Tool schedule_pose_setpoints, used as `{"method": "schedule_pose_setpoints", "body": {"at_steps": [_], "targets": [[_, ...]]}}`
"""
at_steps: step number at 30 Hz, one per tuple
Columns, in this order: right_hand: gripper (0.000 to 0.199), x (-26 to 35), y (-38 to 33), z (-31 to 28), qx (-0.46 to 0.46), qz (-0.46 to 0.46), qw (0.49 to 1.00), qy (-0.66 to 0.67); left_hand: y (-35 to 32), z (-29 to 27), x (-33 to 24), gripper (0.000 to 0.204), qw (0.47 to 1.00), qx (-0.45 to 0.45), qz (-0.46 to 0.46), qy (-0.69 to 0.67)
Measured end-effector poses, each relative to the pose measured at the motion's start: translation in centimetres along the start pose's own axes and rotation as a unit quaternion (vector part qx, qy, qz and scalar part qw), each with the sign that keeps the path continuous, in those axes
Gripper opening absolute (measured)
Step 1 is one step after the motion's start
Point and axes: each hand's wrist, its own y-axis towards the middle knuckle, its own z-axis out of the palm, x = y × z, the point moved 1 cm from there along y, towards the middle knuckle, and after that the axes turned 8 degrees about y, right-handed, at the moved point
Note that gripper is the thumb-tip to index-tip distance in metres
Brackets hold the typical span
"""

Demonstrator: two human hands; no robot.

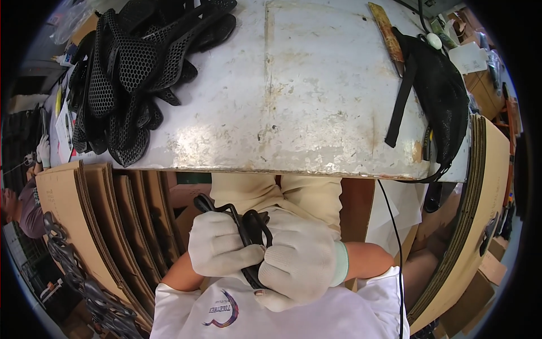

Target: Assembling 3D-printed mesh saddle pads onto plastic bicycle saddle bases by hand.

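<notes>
Both my hands wear white gloves and meet close to my chest, below the edge of the worn metal table (pixel 316 101). My left hand (pixel 220 246) and my right hand (pixel 302 263) are both closed around one black curved part (pixel 248 226), a thin frame-like piece whose upper end sticks out above my left hand. Its lower end pokes out beneath my fingers. My light trousers show just under the table edge.
A pile of black honeycomb-mesh pads (pixel 132 73) covers the table's left side. A black mesh bag with a strap (pixel 437 96) lies at the right edge beside a worn wooden stick (pixel 387 31). Flat cardboard sheets (pixel 107 220) stand left and right of me. Another gloved person (pixel 28 192) is at far left.
</notes>
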Motion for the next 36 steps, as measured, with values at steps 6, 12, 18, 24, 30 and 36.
{"method": "schedule_pose_setpoints", "body": {"at_steps": [6,12,18,24,30,36], "targets": [[0.06,-0.7,0.2,0.6,-0.03,0.022,0.999,0.011,-1.1,0.5,1.3,0.035,1.0,-0.023,0.007,0.012],[0.053,-0.5,0.2,0.1,-0.006,0.019,1.0,-0.022,-1.1,0.5,1.6,0.038,0.999,-0.006,0.006,-0.05],[0.056,-0.1,0.2,-0.2,0.008,0.041,0.998,-0.045,0.4,-1.1,-0.2,0.04,0.999,0.018,-0.034,0.033],[0.039,-0.8,-0.2,-0.8,0.012,-0.038,0.998,-0.049,1.6,-2.7,-1.6,0.037,0.992,0.106,-0.035,0.054],[0.038,-0.7,0.2,-1.3,0.035,0.029,0.998,-0.043,1.6,-2.8,-1.8,0.027,0.982,0.086,-0.026,0.167],[0.038,-0.9,-0.1,-1.3,0.036,0.052,0.995,-0.073,1.9,-2.5,-2.4,0.028,0.979,0.094,-0.023,0.177]]}}
